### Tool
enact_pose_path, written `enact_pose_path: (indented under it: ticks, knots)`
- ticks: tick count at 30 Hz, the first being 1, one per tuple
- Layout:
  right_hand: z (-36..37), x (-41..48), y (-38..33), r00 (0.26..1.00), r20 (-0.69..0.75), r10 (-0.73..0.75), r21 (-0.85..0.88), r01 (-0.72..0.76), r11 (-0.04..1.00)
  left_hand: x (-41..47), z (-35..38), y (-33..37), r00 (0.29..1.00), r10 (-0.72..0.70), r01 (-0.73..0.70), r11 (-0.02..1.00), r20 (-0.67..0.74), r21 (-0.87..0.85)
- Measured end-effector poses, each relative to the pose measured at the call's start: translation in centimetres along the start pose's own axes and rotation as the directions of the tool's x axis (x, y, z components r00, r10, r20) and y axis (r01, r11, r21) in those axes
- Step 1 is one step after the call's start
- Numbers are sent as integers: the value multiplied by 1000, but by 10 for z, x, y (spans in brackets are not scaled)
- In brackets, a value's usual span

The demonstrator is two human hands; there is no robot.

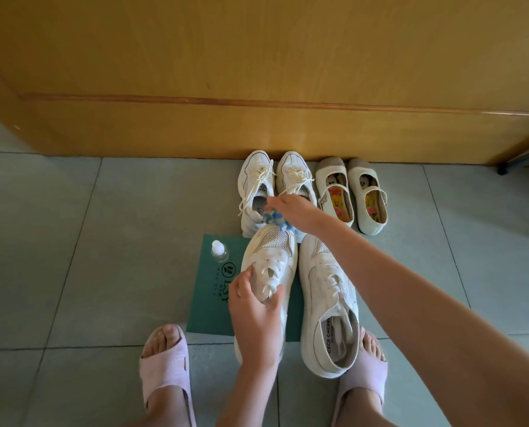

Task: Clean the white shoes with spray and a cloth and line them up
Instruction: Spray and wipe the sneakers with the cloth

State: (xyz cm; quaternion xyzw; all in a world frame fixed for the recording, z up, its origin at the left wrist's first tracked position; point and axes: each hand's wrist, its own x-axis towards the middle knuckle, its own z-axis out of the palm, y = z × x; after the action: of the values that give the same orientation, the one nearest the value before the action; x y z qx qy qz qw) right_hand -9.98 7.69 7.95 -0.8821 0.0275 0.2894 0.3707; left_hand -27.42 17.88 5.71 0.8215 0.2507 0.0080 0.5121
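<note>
My left hand (255, 315) grips a white laced sneaker (272, 257) over its laces, holding it above a green mat (209, 300). My right hand (294, 212) holds a blue-and-white cloth (277, 221) against that sneaker's toe. Its partner, a second white sneaker (328, 300), lies just to the right on the floor. A small clear spray bottle (219, 250) with a white cap stands on the mat's far left corner.
A second pair of white laced sneakers (258, 189) and a pair of cream strap shoes (351, 192) stand in a row against the wooden cabinet (257, 127). My feet in pink slippers (166, 365) rest on the grey tile floor.
</note>
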Motion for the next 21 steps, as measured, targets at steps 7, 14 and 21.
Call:
enact_pose_path:
  ticks: [7, 14, 21]
  knots:
    - [5, 3, 14, 981, 36, -192, -95, 195, 976, 0, 8, -2, 998, -21, 18, 999, -64, -51]
    - [11, -12, 36, 974, -142, -175, 32, 181, 983, 2, 9, -4, 997, -36, 31, 997, -64, -74]
    - [23, -37, 48, 941, -317, -121, 88, 156, 984, 2, 7, -2, 997, -60, 56, 994, -39, -92]
